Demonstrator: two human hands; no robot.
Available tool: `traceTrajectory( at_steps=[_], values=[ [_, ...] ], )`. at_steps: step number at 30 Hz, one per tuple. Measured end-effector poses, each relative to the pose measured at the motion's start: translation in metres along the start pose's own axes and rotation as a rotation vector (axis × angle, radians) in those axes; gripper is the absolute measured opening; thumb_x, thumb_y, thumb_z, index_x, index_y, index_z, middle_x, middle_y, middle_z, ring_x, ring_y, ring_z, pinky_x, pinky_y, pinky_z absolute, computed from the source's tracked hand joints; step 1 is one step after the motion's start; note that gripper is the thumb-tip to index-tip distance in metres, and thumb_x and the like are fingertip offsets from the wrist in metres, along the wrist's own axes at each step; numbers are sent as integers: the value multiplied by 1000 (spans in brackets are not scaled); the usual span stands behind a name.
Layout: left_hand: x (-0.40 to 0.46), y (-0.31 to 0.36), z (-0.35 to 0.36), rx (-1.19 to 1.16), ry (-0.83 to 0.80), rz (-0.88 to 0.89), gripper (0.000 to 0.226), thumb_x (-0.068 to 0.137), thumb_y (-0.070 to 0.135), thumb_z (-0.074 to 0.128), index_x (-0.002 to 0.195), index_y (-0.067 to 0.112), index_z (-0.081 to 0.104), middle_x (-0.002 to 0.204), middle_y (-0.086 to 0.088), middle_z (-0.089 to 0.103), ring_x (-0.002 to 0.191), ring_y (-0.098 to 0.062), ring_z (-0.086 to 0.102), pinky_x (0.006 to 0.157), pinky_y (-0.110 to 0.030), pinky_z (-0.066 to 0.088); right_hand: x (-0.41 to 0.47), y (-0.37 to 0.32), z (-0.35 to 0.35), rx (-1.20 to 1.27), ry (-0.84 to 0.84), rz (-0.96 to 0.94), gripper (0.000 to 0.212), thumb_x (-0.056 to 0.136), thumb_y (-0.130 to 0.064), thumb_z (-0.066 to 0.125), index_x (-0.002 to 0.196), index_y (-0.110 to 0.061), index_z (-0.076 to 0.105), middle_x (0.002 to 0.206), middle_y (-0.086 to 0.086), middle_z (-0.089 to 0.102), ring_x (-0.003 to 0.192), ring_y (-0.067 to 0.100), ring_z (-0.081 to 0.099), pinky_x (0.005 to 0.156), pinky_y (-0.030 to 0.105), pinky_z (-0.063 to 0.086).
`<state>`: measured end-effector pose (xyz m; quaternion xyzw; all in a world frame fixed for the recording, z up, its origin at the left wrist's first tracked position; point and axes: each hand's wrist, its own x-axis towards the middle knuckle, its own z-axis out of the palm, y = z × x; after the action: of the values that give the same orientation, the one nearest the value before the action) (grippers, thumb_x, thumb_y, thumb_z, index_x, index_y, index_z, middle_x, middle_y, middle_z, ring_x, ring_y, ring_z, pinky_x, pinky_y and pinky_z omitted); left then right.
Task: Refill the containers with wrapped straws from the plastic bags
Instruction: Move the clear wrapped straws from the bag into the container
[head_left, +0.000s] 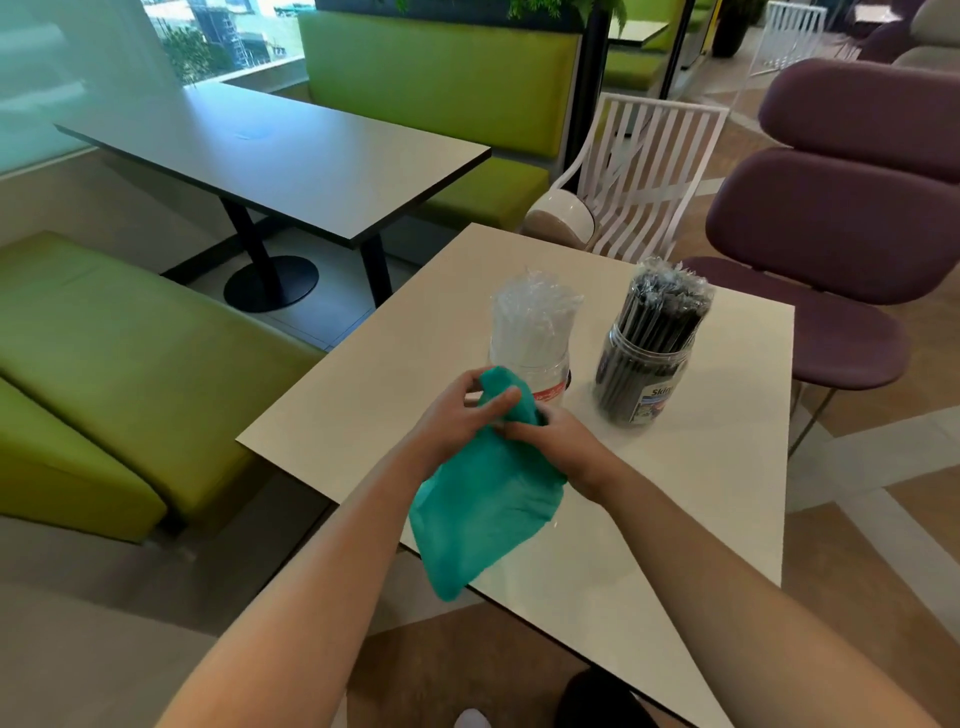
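- The teal plastic bag (483, 499) sits at the middle of the white desk (701, 467), held up by both hands; its lower end hangs past the desk's near-left edge. What it holds cannot be seen — the plastic is opaque.
- The left hand (457, 415) grips the bag's bunched top, fingers (501, 401) curled over the fold and thumb behind it.
- The right hand (556, 439) pinches the bag just beside the left, at the neck; its fingertips are tucked into the plastic and mostly hidden.
- Both forearms reach in from the bottom of the view, converging on the bag; the hands touch or nearly touch each other.
- Just behind the hands stands a clear jar (535, 358) packed with clear-wrapped straws (535, 312); its lower part and label are partly covered by the bag and the left hand.
- To its right, apart from it, a second jar (641, 379) holds dark wrapped straws (667, 306) leaning right; its label is only partly legible.
- The desk's right and near portions lie bare — room on that side of the bag.
- Beyond: a white slatted chair (649, 166) at the far edge, a purple seat (841, 234) to the right, a grey table (291, 156) and green benches (104, 353) to the left.
- A dark shoe and a white one show at the bottom edge, cut off.
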<state>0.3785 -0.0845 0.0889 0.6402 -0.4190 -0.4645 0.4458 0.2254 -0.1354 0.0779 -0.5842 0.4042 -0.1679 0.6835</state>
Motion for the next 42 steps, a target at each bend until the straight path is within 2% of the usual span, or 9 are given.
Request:
traceTrajectory(
  at_steps=[5,13,17,20,23,29,34,37,42],
  values=[
    [-17,-25,-6,108,-269,-61,54,73,38,85,119,21,62,108,0,73,99,-18,70,86,-35,57,-6,9,-5,342,-7,-5,38,87,-13,68,124,-10,58,117,14,69,106,32,66,92,45,54],
    [-20,-58,-13,506,54,-66,21,79,44,77,80,25,68,71,6,66,65,-12,56,60,-28,41,-9,12,-33,396,360,33,16,85,2,60,90,-13,64,90,11,67,83,23,62,74,33,54],
    [-19,-59,-9,590,57,-77,26,77,50,74,81,27,65,74,6,66,71,-15,60,64,-32,45,-11,4,-34,16,446,-45,31,78,-14,56,107,-16,66,100,4,60,87,15,56,71,25,45],
    [-16,-52,0,660,-4,-54,24,75,53,74,84,32,65,77,8,67,75,-14,62,68,-33,47,-12,-3,-28,-382,165,-132,58,70,-33,67,127,-28,59,121,-5,54,109,12,53,91,26,45],
    [-14,-50,2,710,4,-41,25,76,51,74,75,31,60,71,8,62,72,-15,59,63,-32,42,-9,-8,-30,-558,-6,-97,28,77,-26,78,102,-32,69,114,-4,62,105,15,58,88,25,46],
    [-19,-67,-14,704,119,-87,25,81,52,69,83,28,63,78,5,62,79,-20,59,69,-35,45,-9,-5,-57,112,299,-54,14,81,-11,73,85,-18,62,94,4,64,98,27,58,73,31,48],
    [-19,-64,-11,487,115,-92,26,85,41,71,103,23,68,92,1,70,86,-18,64,79,-36,49,-12,16,-37,-15,102,124,106,52,-46,91,137,-39,30,127,-9,54,115,21,54,90,52,45],
    [-18,-63,-7,413,103,-108,25,85,38,72,103,20,69,92,-1,71,85,-20,66,77,-35,51,-13,27,-23,-19,-6,141,82,67,-22,87,134,-25,41,122,-4,64,104,22,64,71,44,59],
    [-20,-70,-18,335,154,-180,26,85,39,72,103,20,67,94,0,71,87,-19,66,79,-34,51,-4,21,-46,376,268,91,34,82,9,63,115,2,58,111,21,63,77,22,63,58,25,56]
  ],
)
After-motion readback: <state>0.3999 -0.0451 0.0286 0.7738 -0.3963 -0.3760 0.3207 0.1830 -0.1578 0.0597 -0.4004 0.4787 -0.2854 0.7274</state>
